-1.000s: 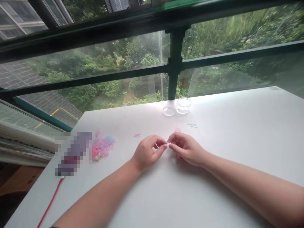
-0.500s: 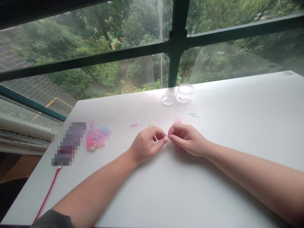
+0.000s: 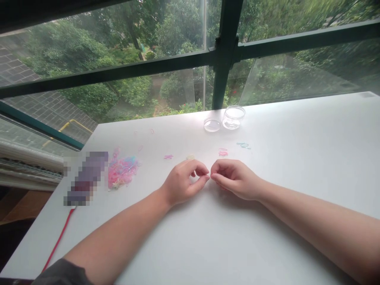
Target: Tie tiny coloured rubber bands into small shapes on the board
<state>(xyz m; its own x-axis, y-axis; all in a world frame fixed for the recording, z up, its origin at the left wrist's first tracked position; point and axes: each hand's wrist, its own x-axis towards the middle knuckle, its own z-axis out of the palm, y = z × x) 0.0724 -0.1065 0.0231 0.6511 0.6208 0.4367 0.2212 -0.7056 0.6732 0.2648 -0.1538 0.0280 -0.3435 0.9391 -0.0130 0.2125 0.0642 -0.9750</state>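
Just above the white table, my left hand point(image 3: 187, 180) and my right hand point(image 3: 236, 178) meet fingertip to fingertip. Both are closed in a pinch, thumb against forefinger; whatever they hold is too small or hidden to make out. Behind the right hand lie a few pink rubber bands point(image 3: 223, 152), with green rubber bands point(image 3: 243, 145) farther right. Past the left hand are a small yellowish bunch of bands point(image 3: 190, 157) and a purple bunch of bands point(image 3: 168, 157). A loose heap of pink, blue and white rubber bands point(image 3: 123, 172) lies to the left.
At the table's point(image 3: 190, 245) far edge stand an open clear jar point(image 3: 233, 118) and its clear lid point(image 3: 212, 125). On the left lies a blurred-out flat object point(image 3: 89, 178) with a red cable point(image 3: 59, 241). A green-framed window point(image 3: 224, 51) rises behind the table.
The view has shifted slightly. My hands stay pinched at almost the same place, a touch lower in the picture, and the pink and yellowish bands show more. Nothing else has visibly moved.
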